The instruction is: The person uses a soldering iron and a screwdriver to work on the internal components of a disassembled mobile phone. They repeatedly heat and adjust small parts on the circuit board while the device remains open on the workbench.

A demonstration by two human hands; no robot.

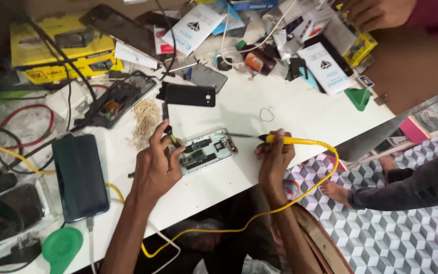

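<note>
Glossy yellow plastic soldering iron [292, 140]; smooth matt white table [305, 109].

A white table [300, 109] holds an open phone [206, 149] near the middle, a dark phone [79, 175] on the left, a black case [189, 95] farther back, and yellow boxes [62, 48] far left.

Bright overhead light on the white worktop [300, 109], dim left corners, slight motion softness throughout
</note>
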